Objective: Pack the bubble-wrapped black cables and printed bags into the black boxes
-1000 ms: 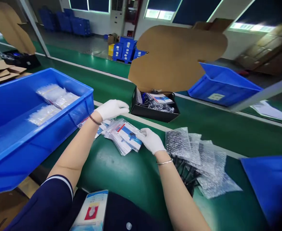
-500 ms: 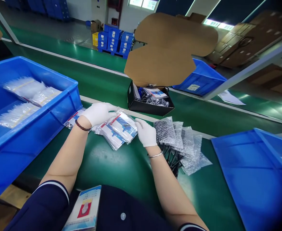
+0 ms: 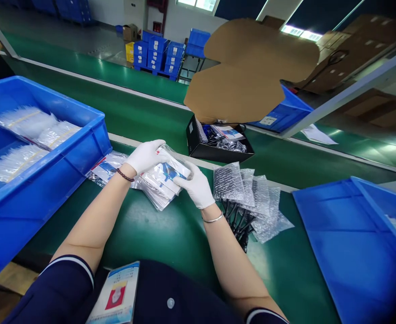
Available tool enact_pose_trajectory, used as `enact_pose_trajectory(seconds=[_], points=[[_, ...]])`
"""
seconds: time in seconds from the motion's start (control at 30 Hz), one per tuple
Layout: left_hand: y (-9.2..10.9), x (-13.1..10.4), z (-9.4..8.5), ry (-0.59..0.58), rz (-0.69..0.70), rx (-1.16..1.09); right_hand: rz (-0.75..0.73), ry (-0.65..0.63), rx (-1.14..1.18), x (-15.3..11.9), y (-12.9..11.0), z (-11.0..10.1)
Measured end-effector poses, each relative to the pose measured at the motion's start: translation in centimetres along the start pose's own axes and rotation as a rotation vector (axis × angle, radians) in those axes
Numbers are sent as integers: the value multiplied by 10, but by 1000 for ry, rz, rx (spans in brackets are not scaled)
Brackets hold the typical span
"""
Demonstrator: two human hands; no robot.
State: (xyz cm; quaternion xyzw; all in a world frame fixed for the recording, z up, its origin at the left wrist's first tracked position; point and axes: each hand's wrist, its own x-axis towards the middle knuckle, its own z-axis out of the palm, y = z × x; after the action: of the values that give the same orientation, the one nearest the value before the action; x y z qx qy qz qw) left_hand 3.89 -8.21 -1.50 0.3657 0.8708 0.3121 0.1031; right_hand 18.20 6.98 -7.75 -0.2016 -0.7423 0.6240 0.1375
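Between my two white-gloved hands is a stack of bagged leaflets, white and blue in clear plastic sleeves, its near edge tipped up. My left hand closes on its left end. My right hand grips the right end, thumb on the near side. Directly beneath lies another pile of bagged leaflets on the green tabletop. Further left, more bagged leaflets rest against the blue bin. Right of my right hand are bubble-wrap pouches with black cables sticking out.
A large blue bin at left holds banded bundles of clear bags. Behind the rail, a black box with packed items stands under a brown cardboard sheet. Another blue bin is at right.
Both hands have closed on the upper leaflet stack and tilted it up off the lower pile. Beyond the rail, the black box and cardboard have shifted slightly right.
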Motion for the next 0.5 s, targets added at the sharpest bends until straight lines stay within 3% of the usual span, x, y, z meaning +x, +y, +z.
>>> enact_pose_trajectory(seconds=[0.07, 0.17, 0.3, 0.33, 0.4, 0.47, 0.5], points=[[-4, 2, -2, -10, -26, 66, 26, -5, -47, 1, 3, -2], [-9, 1, -5, -22, -88, 189, -61, 105, -214, 3, 6, -5], [-2, -6, -10, 181, 39, 184, -116, 305, -208, 4, 6, -4], [2, -9, -11, 149, 99, 92, -99, 327, -147, 4, 5, -3], [10, -14, -10, -38, 184, -154, -84, 298, -8, 4, 0, -5], [16, -17, -9, -168, 226, -339, -86, 147, 72, 2, -7, -16], [18, -18, -10, -161, 234, -389, -101, 43, 36, 0, -11, -27]])
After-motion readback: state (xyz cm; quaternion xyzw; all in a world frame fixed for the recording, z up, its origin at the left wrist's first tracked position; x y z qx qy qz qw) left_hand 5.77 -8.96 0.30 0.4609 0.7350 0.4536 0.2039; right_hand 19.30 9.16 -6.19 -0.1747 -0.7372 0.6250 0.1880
